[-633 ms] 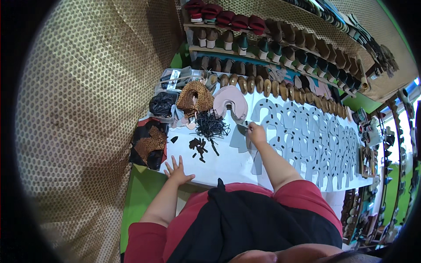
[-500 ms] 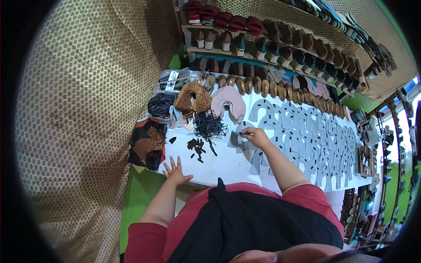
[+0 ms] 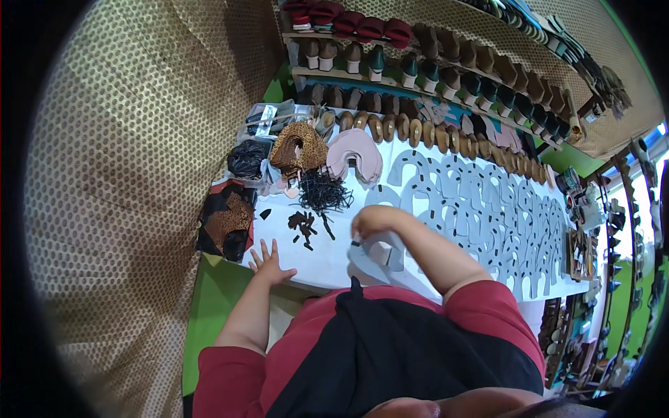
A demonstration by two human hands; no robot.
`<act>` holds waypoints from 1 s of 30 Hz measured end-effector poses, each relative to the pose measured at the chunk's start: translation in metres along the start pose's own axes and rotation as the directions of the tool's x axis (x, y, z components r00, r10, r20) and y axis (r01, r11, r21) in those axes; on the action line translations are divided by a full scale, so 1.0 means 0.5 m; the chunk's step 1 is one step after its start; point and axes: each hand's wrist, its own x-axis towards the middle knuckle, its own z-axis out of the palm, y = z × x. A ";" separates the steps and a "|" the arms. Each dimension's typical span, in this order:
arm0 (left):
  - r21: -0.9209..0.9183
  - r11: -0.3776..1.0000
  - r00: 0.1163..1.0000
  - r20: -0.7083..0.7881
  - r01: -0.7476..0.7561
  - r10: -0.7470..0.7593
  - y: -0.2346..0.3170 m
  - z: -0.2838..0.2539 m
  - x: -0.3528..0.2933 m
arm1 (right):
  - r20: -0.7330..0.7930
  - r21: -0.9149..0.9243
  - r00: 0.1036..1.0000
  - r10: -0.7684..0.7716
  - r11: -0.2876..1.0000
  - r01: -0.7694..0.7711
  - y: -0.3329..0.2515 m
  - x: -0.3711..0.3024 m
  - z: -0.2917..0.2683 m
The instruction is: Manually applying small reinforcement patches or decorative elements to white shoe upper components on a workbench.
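My left hand (image 3: 270,265) lies flat near the table's front edge, fingers spread, holding nothing. In front of my body, my right hand (image 3: 373,221) has its fingers curled downward at the end of a grey curved piece (image 3: 371,267). A small black strip sits on that piece beside the fingertips. My fingers partly hide the grip, and the piece reaches toward the table's front edge. Between the hands lies a small pile of short black strips (image 3: 301,226). Behind it is a tangled heap of thin black strips (image 3: 325,193).
Rows of grey curved pieces with black strips (image 3: 481,216) cover the table's right side. Stacked pink (image 3: 354,155) and leopard-print pieces (image 3: 298,148) lie behind the heap, beside a black bag (image 3: 249,159). Tan soles (image 3: 416,132) line the back below shelves of shoes (image 3: 411,70).
My right hand has moved left and nearer my body, its fingers now pointing down. The grey curved piece by it has come toward the front edge. My left hand stays flat and spread.
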 end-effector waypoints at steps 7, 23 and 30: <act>0.015 0.999 1.000 -0.010 0.029 -0.029 -0.016 0.010 0.001 | -0.552 -0.031 0.773 0.313 0.919 -0.394 -0.051 0.142 0.170; 0.014 1.000 1.000 -0.007 0.023 -0.023 -0.009 0.005 0.004 | -0.740 0.117 0.591 0.322 0.926 -0.358 -0.035 0.178 0.243; 0.016 1.000 1.000 0.004 0.014 -0.014 -0.015 0.004 0.003 | -0.669 -0.150 0.739 0.079 0.959 -0.238 0.044 0.031 0.200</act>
